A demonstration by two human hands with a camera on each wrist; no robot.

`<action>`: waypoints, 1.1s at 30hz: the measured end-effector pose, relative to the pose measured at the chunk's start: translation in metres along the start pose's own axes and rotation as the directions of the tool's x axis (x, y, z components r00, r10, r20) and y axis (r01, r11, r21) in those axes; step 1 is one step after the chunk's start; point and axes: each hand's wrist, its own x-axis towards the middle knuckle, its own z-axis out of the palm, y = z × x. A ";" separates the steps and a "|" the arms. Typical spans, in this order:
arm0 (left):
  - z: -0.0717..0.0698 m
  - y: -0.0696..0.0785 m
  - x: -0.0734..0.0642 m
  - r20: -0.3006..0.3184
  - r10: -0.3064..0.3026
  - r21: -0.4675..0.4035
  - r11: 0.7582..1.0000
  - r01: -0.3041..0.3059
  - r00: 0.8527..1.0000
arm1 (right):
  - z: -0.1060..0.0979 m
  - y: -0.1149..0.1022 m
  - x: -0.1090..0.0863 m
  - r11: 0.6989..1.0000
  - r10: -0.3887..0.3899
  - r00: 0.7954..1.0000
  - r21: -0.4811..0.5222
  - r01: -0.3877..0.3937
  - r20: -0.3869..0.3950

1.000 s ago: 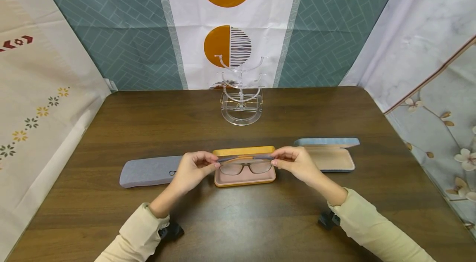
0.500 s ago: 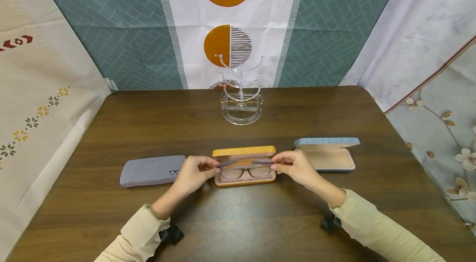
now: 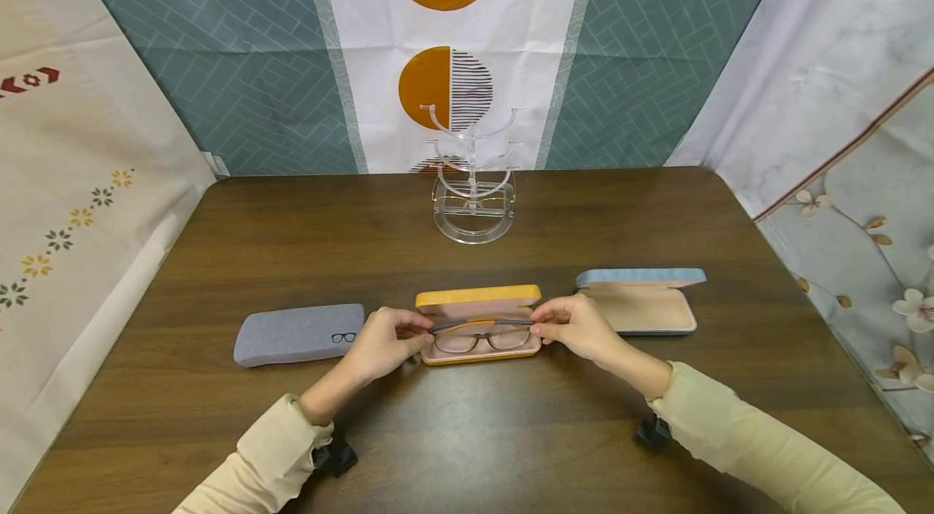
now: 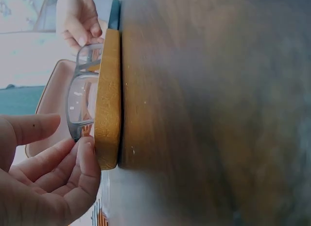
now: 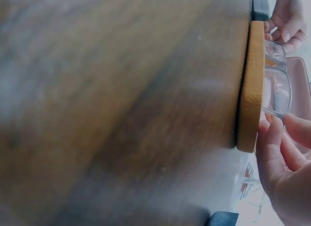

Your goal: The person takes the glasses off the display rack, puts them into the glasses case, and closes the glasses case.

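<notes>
In the head view, eyeglasses (image 3: 482, 336) with a dark brown frame and blue and orange temples lie low over the pink interior of an open yellow glasses case (image 3: 477, 297). My left hand (image 3: 390, 342) holds their left corner with curled fingertips; the left wrist view shows the thumb (image 4: 44, 127) slightly apart from the frame. At the opposite corner my right hand (image 3: 579, 327) pinches the frame between thumb and fingers, seen in the right wrist view. Whether the glasses touch the case bottom, I cannot tell. The temples appear folded behind the lenses.
Left of the yellow case lies a closed grey glasses case (image 3: 295, 336) with a small glasses print. To the right, a blue glasses case (image 3: 642, 279) stands open. Behind, a clear tiered display stand (image 3: 473, 238) bears thin gold-framed glasses (image 3: 474, 202) on its bottom tier.
Both hands have lowered the eyeglasses a little into the yellow case. More of the lid's inside shows behind them. My left hand has shifted slightly right; the other cases have stayed put.
</notes>
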 end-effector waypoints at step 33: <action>-0.016 -0.001 0.000 0.198 0.143 0.093 0.982 -0.164 0.970 | -0.001 0.000 0.005 0.990 0.031 0.999 -0.136 -0.026 0.031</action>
